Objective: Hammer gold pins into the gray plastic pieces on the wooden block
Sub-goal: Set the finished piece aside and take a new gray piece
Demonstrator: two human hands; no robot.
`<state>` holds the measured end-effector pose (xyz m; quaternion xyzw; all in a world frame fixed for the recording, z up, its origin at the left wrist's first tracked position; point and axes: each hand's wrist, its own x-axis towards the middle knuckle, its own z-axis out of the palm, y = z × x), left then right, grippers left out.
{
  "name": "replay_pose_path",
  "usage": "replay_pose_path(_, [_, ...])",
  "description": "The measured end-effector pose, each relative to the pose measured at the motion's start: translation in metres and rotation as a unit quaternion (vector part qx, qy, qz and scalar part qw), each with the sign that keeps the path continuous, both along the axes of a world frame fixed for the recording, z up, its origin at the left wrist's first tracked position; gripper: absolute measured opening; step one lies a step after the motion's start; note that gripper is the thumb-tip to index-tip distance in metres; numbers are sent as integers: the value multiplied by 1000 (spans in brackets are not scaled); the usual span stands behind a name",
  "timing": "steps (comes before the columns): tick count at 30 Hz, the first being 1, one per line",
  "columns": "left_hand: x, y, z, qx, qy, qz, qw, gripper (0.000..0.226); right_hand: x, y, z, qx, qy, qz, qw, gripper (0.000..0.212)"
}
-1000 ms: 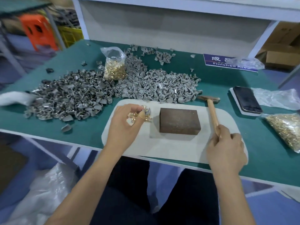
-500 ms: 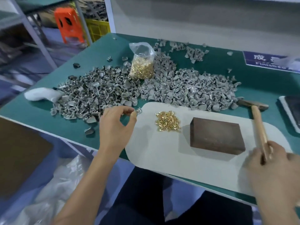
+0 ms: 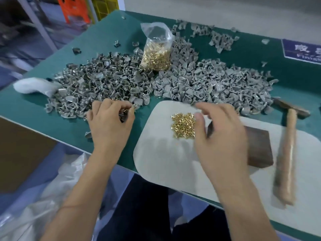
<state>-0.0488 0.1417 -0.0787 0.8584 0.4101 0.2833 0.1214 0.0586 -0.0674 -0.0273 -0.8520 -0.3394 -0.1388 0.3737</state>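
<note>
At frame centre, the left hand pinched dull gray pieces while the right hand, fingers loosely spread, hovered beside shiny gold pins on the smooth white mat.

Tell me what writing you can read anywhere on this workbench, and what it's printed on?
Blue sign at the table's far right edge: large white Chinese characters, cut off by the frame and too blurred to read.
Same sign, smaller white line below: begins "Fin", the rest blurred and cut off.
No other text shows: the bag of gold pins, the hammer and the wooden block bear none.
</note>
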Motion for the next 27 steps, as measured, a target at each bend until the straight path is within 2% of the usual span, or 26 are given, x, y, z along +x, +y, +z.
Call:
replay_pose_path(2, [-3,1,-1,6,-5,1,1000,15,-11,48,-6,-54,55,96,992,24])
replay_pose_path(5, [-6,2,-3,13,-20,6,1000,15,-20,102,-20,-113,102,155,976,29])
replay_pose_path(8, [-5,4,-4,12,-23,17,1000,17,-19,133,-32,-136,90,159,974,28])
replay_pose_path(13, [-7,8,-7,15,-23,42,999,19,-16,157,-38,-129,100,116,980,14])
replay_pose_path(20, [-8,8,-8,19,-12,62,998,30,-11,162,-22,-136,41,132,981,29])
replay_pose_path(23, [-8,7,-5,18,-25,52,998,34,9,112,-2,-36,-3,71,997,26])
replay_pose_path(27, [-5,2,-4,35,-42,14,998,32,70,5,11,81,-14,-108,991,24])
